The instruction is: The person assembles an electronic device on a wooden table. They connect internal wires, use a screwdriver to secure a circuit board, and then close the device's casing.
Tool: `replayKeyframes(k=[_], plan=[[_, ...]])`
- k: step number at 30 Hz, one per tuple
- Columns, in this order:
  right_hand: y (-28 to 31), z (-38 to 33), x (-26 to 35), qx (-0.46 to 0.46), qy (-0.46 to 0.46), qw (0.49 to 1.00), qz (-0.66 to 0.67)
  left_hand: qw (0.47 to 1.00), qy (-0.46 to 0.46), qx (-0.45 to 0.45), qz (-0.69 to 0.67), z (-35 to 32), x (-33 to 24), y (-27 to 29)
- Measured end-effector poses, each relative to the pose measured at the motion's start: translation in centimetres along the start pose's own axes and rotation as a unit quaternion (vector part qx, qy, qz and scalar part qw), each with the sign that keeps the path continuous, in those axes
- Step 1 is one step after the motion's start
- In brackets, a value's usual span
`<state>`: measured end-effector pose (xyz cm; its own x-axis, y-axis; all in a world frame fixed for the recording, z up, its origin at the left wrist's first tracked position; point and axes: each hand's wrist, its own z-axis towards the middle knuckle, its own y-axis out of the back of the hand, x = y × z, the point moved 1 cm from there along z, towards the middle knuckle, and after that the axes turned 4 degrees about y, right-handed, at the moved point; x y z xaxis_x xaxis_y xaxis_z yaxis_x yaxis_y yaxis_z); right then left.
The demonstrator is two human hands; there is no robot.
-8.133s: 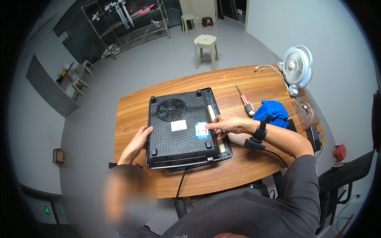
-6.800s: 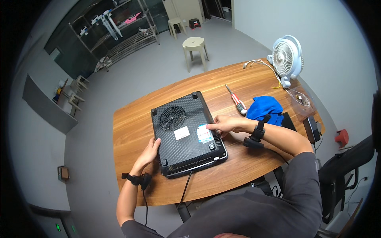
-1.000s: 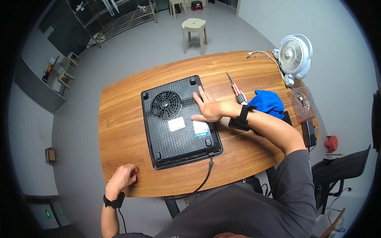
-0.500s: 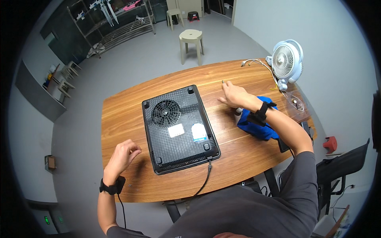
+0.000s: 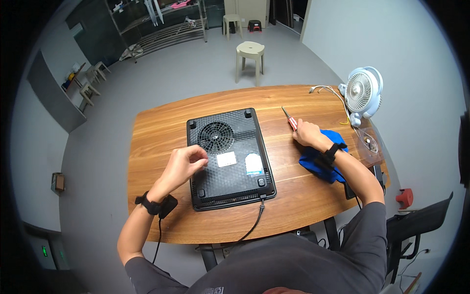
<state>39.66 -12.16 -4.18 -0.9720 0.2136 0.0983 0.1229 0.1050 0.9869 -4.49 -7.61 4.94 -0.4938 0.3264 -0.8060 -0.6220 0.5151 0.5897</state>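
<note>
An induction cooker (image 5: 227, 179) lies upside down on the wooden table, its black underside facing up with a round fan grille, corner feet and two labels. Over its left part is my left hand (image 5: 185, 164), fingers curled and thumb pressed in; whatever they may hold is hidden. To the right of the cooker, my right hand (image 5: 309, 134) is closed around the end of a screwdriver (image 5: 292, 122) with a red and white handle. Its shaft points away from me, toward the far edge. Just under my right wrist sits a bunched blue cloth (image 5: 318, 159).
A white fan (image 5: 361, 92) and a white cable (image 5: 338, 94) are at the far right corner, near a clear plastic bag (image 5: 368, 142). The cooker's black cord (image 5: 257, 220) drops over the near edge. A beige stool (image 5: 250, 49) stands beyond the table.
My left hand has moved right, from the bare tabletop to over the cooker. My right hand, earlier with fingers spread over the screwdriver, has drawn nearer and closed on its handle. The view has shifted.
</note>
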Motion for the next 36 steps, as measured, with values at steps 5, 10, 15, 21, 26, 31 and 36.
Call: replayKeyframes(k=[5, 10, 15, 21, 26, 31, 36], plan=[[5.2, -2.0, 3.3, -0.05, 0.166, 0.976, 0.132, 0.99, 0.015, -0.054, -0.126, 1.0, 1.4, 0.1], [9.3, -4.8, 7.7, -0.039, 0.305, 0.928, 0.211, 0.979, 0.007, -0.078, -0.188, 2.2, 2.2, 0.1], [9.8, -5.9, 10.1, -0.046, 0.375, 0.904, 0.201, 0.972, -0.018, -0.094, -0.212, 2.0, 2.1, -0.6], [9.7, -7.1, 11.4, -0.02, 0.407, 0.895, 0.182, 0.969, -0.031, -0.102, -0.224, 1.7, 1.2, -1.0], [10.0, -7.8, 11.8, -0.021, 0.403, 0.898, 0.177, 0.972, -0.039, -0.088, -0.214, 1.7, 1.6, -1.2], [9.5, -7.7, 11.4, -0.035, 0.417, 0.886, 0.201, 0.969, -0.035, -0.077, -0.23, 1.6, 1.7, -1.8], [9.9, -7.8, 11.3, -0.03, 0.42, 0.887, 0.191, 0.969, -0.039, -0.064, -0.236, 1.5, 1.7, -2.1]])
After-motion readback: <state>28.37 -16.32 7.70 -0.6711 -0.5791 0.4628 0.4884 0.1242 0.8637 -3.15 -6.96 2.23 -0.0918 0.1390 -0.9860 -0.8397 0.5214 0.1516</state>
